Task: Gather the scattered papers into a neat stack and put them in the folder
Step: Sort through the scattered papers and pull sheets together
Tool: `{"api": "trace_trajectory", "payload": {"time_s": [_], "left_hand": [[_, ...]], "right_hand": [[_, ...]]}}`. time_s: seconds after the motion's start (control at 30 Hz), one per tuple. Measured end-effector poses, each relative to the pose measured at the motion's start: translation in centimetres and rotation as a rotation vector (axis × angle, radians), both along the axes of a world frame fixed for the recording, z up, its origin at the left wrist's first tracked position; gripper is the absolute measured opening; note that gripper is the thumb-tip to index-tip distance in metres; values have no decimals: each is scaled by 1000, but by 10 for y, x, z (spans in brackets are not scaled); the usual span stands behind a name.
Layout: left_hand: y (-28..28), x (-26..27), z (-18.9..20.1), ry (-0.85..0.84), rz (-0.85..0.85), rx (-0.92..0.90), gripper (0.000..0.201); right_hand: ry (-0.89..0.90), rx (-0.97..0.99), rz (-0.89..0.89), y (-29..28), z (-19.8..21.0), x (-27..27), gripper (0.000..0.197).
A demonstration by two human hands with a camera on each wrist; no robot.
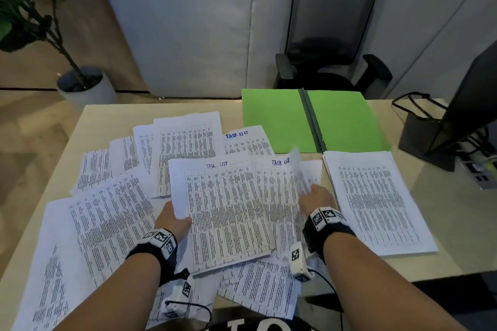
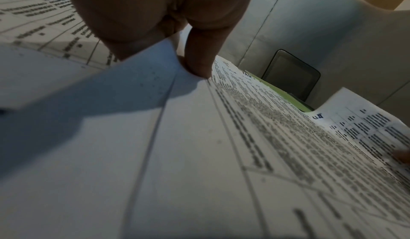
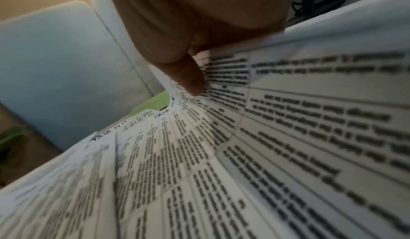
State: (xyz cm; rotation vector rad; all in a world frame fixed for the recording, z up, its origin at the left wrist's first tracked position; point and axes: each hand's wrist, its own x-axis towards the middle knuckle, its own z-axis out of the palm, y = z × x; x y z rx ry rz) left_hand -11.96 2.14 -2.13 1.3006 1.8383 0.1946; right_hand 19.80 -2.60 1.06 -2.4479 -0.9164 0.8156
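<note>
We are observing the left hand (image 1: 172,219) gripping the left edge of a printed "TASK LIST" sheet (image 1: 223,212), thumb lying on top and fingers going under the paper. In the left wrist view, the thumb (image 2: 200,56) is pressing on that sheet's margin. The right hand (image 1: 316,200) is pinching the right edge of a second "TASK LIST" sheet (image 1: 282,188), which is curling upward and showing blurred; the right wrist view is showing a finger (image 3: 188,79) bearing on the curved paper. The scattered papers (image 1: 107,212) are lying overlapped across the left and middle of the desk (image 1: 443,223). A squared stack (image 1: 376,201) is sitting to the right of the hands, just in front of the green folder (image 1: 274,118), which is lying open at the desk's far edge. We are also noting an office chair (image 1: 333,29) behind the desk, a potted plant (image 1: 80,83) on the floor at far left, and a monitor (image 1: 470,105) at the right.
</note>
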Motion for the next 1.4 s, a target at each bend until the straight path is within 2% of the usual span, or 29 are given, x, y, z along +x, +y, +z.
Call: {"api": "trace_trajectory", "payload": {"time_s": [0.03, 0.1, 0.17, 0.23, 0.37, 0.57, 0.67, 0.73, 0.8, 0.87, 0.9, 0.97, 1.03, 1.1, 1.13, 1.17, 1.27, 1.33, 1.4], "left_hand": [[1, -1, -1, -2, -1, -5, 54], [2, -2, -2, -3, -14, -7, 55], [3, -2, -3, 1, -18, -10, 53], [3, -1, -3, 3, -15, -9, 53], [3, 0, -3, 4, -11, -2, 53], [0, 0, -1, 16, -29, 14, 52], [-2, 0, -1, 3, -22, 22, 52], [-2, -1, 0, -24, -13, 25, 51], [-2, -3, -1, -37, -7, 30, 52], [-1, -5, -2, -21, 13, 8, 54], [0, -5, -2, -31, 31, -5, 53], [2, -5, -3, -95, 71, -14, 43], [2, -7, -2, -145, 112, -24, 50], [3, -8, 3, -194, 204, -119, 79], [4, -8, 2, -202, 230, -148, 93], [3, -8, 4, -213, 236, -141, 97], [-4, -4, 12, -117, -8, 13, 56], [-5, -1, 16, -114, -41, 104, 52], [-2, -1, 22, -145, 10, 202, 50]], "right_hand": [[-7, 9, -48, -3, 1, 0, 15], [-164, 100, -137, -3, 2, 4, 30], [-347, 187, -114, 3, 6, 9, 30], [-398, 284, -73, 11, 12, 12, 28], [-532, 711, -19, 19, 28, 4, 31], [-632, 1120, 124, 35, 57, -13, 33], [-460, 1247, 301, 37, 71, -34, 33], [-277, 1222, 372, 36, 76, -52, 36], [-175, 1158, 356, 36, 84, -68, 31], [28, 1061, 231, 42, 90, -70, 23], [193, 992, 126, 46, 87, -69, 20], [366, 848, -24, 51, 76, -69, 21], [386, 681, -16, 50, 60, -72, 33], [343, 511, 36, 47, 37, -73, 67], [371, 435, 49, 43, 31, -76, 75], [385, 378, 55, 37, 23, -78, 78], [433, 302, 71, 26, 10, -87, 77], [458, 270, 78, 25, 8, -90, 74], [461, 227, 97, 28, 14, -86, 73]]}}
